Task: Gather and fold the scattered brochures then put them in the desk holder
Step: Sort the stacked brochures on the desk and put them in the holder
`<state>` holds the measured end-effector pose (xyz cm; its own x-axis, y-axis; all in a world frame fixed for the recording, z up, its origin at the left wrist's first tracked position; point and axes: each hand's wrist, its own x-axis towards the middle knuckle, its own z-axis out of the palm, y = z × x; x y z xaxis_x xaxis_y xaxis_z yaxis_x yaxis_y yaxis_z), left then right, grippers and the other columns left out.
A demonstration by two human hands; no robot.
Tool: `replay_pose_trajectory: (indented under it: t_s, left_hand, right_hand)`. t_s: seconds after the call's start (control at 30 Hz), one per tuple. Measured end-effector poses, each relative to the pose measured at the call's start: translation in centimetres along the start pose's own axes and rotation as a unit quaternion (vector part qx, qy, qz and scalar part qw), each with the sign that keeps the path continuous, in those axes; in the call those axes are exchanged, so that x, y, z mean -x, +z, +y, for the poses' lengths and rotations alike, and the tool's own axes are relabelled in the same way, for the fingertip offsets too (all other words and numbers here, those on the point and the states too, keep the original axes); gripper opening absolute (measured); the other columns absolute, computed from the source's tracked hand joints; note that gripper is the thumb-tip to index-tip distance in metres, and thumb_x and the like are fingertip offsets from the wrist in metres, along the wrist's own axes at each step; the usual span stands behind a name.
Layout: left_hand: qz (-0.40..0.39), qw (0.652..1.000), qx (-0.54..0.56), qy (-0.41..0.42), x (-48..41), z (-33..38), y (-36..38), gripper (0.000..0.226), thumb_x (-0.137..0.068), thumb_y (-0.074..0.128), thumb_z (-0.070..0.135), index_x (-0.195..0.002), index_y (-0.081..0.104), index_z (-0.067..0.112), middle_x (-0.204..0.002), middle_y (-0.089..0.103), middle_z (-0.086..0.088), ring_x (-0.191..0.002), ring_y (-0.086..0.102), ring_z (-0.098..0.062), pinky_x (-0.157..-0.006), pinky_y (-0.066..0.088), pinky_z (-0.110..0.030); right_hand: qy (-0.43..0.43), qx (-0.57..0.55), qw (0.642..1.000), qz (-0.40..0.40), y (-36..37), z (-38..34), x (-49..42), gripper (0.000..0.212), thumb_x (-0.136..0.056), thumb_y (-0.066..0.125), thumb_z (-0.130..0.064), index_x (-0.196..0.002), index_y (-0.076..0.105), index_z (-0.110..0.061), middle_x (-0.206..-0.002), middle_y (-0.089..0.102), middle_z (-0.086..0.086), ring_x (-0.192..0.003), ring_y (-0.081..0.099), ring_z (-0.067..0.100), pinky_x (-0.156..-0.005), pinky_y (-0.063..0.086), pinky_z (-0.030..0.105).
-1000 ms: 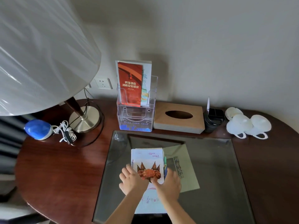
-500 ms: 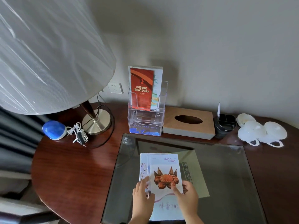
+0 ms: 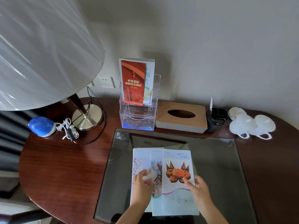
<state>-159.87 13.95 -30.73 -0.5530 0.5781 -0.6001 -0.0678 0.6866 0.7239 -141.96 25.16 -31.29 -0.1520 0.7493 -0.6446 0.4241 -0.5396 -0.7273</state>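
Observation:
Three pale brochures lie fanned out on the glass pad [image 3: 218,167]: a flower one [image 3: 140,156] on the left, a building one [image 3: 156,160] in the middle, and a crab brochure [image 3: 178,159] on top at the right. My left hand [image 3: 143,186] lies flat on the flower brochure with its fingers spread. My right hand [image 3: 198,189] pinches the right edge of the crab brochure, thumb on top. The clear desk holder [image 3: 137,118] stands at the back of the desk with a red brochure [image 3: 133,81] and a pale one behind it in its upper tier.
A large lamp shade [image 3: 40,54] fills the upper left above its metal base [image 3: 88,117]. A blue device [image 3: 41,126] with a white cord lies at the left. Right of the holder stand a wooden tissue box [image 3: 181,120], a black pen holder [image 3: 216,118] and white cups [image 3: 252,125].
The stacked brochures have been spread apart: my right hand slid the crab brochure to the right and my left hand moved left. The grey-green brochure at the right is covered now.

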Motion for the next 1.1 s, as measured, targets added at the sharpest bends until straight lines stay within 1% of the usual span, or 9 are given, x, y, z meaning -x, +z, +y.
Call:
replay_pose_trajectory:
  t_s: [0.07,0.2,0.3,0.47,0.57,0.67,0.8,0.97,1.1]
  left_hand:
    - [-0.031,0.999,0.013,-0.017,-0.1,0.6,1.0,0.044,-0.088,0.054,0.003,-0.128,0.044,0.017,-0.122,0.052,-0.002,-0.103,0.059,-0.017,-0.061,0.047,-0.013]
    - [-0.052,0.998,0.045,-0.002,-0.3,1.7,1.7,0.020,-0.089,0.053,0.002,-0.092,0.061,0.020,-0.090,0.063,0.000,-0.088,0.061,-0.019,-0.068,0.050,-0.021]
    - [-0.045,0.998,0.014,0.039,-0.4,2.1,2.7,0.031,-0.090,0.052,0.003,-0.118,0.060,0.015,-0.110,0.061,-0.009,-0.100,0.060,-0.021,-0.083,0.055,-0.030]
    - [-0.130,0.985,0.107,0.048,0.6,4.8,6.9,0.053,-0.096,0.043,0.001,-0.139,0.035,0.032,-0.129,0.055,0.000,-0.113,0.059,-0.018,-0.081,0.058,-0.025]
    - [-0.079,0.995,-0.011,0.066,0.6,6.1,9.8,0.063,-0.093,0.040,0.000,-0.144,0.030,0.036,-0.135,0.053,0.008,-0.116,0.056,-0.012,-0.080,0.053,-0.014]
    - [-0.058,0.988,-0.116,0.085,0.6,6.5,12.2,0.071,-0.085,0.038,-0.008,-0.143,0.035,0.034,-0.135,0.047,0.001,-0.121,0.052,-0.017,-0.100,0.049,-0.028]
    - [-0.063,0.964,-0.226,0.128,-0.2,6.1,13.6,0.054,-0.086,0.050,0.000,-0.133,0.047,0.027,-0.132,0.045,0.003,-0.122,0.042,-0.017,-0.099,0.045,-0.028]
    - [-0.018,0.965,-0.200,0.167,-0.4,4.6,9.9,0.048,-0.084,0.052,0.005,-0.125,0.055,0.029,-0.128,0.049,0.011,-0.122,0.044,-0.009,-0.089,0.047,-0.023]
    - [0.136,0.967,-0.170,0.129,-0.8,1.2,2.9,0.045,-0.082,0.062,0.010,-0.123,0.053,0.025,-0.126,0.050,0.005,-0.119,0.044,-0.018,-0.090,0.043,-0.029]
  right_hand:
    - [0.013,-0.014,0.999,-0.045,0.7,0.1,0.1,0.024,-0.080,0.075,-0.019,-0.099,0.063,-0.011,-0.098,0.072,0.012,-0.086,0.069,0.027,-0.067,0.053,0.033]
    - [-0.005,-0.007,0.997,-0.071,1.3,0.4,0.1,0.027,-0.077,0.076,-0.006,-0.102,0.066,-0.010,-0.100,0.073,0.013,-0.093,0.069,0.030,-0.088,0.054,0.048]
    - [-0.005,0.001,0.998,-0.066,0.2,0.3,0.1,0.030,-0.077,0.076,-0.010,-0.104,0.063,-0.016,-0.101,0.072,0.008,-0.094,0.069,0.024,-0.083,0.056,0.041]
    - [-0.030,0.039,0.998,-0.029,-3.9,-1.3,-0.8,0.041,-0.073,0.081,-0.018,-0.104,0.055,-0.024,-0.097,0.068,-0.005,-0.088,0.067,0.016,-0.061,0.048,0.019]
    - [-0.048,0.088,0.995,-0.016,-6.5,-1.5,-1.9,0.047,-0.072,0.081,-0.014,-0.111,0.054,-0.021,-0.100,0.067,-0.002,-0.088,0.066,0.017,-0.062,0.047,0.019]
    - [-0.059,0.109,0.992,0.000,-8.4,-0.4,-3.0,0.046,-0.071,0.081,-0.014,-0.111,0.057,-0.015,-0.101,0.068,0.001,-0.085,0.066,0.017,-0.060,0.053,0.018]
    - [-0.066,0.191,0.978,0.048,-9.0,1.5,-4.3,0.061,-0.075,0.079,-0.020,-0.128,0.048,-0.017,-0.122,0.055,0.007,-0.107,0.057,0.021,-0.078,0.050,0.029]
    - [-0.061,0.391,0.895,0.207,-8.2,2.0,-3.5,0.074,-0.076,0.077,-0.021,-0.140,0.040,-0.011,-0.142,0.042,0.014,-0.130,0.037,0.031,-0.103,0.040,0.046]
    - [-0.207,0.296,0.898,0.251,-4.7,1.3,-0.5,0.048,-0.074,0.076,-0.005,-0.119,0.059,-0.012,-0.121,0.058,0.011,-0.114,0.052,0.027,-0.092,0.050,0.040]
